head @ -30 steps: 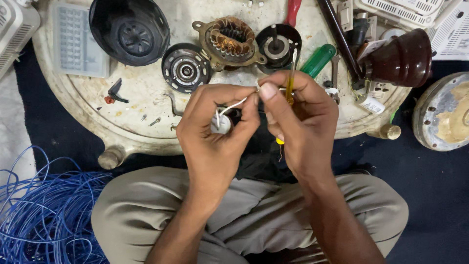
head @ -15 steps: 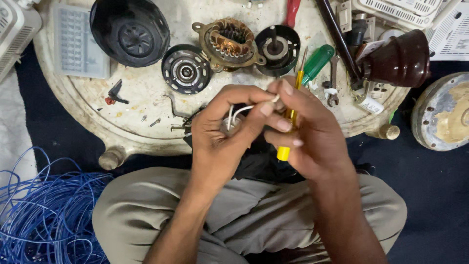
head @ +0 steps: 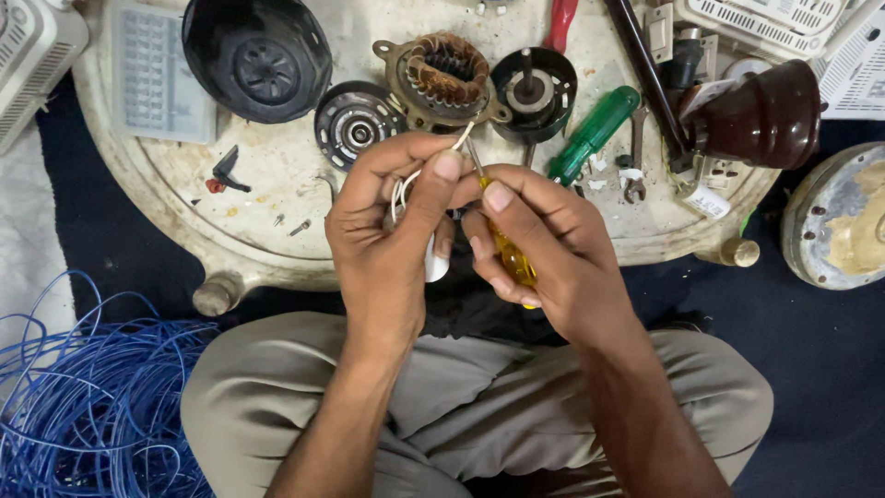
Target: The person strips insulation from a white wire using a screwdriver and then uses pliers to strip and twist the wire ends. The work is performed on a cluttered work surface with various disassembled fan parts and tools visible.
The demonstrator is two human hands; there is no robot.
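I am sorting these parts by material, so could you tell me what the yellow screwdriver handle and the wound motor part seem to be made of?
The yellow screwdriver handle looks like translucent glossy plastic: light glows through it. The motor stator seems copper wire windings, reddish-brown and shiny, in a dull grey metal frame.

Both forearms rise from the lap and meet in the middle. The left hand [head: 387,240] is turned with its back to the camera, its fingers curled closed and the thumb [head: 433,184] stretched up. The right hand [head: 544,249] sits just beside the left hand, touching it, its fingers [head: 498,198] curled closed and pointing toward the left thumb.
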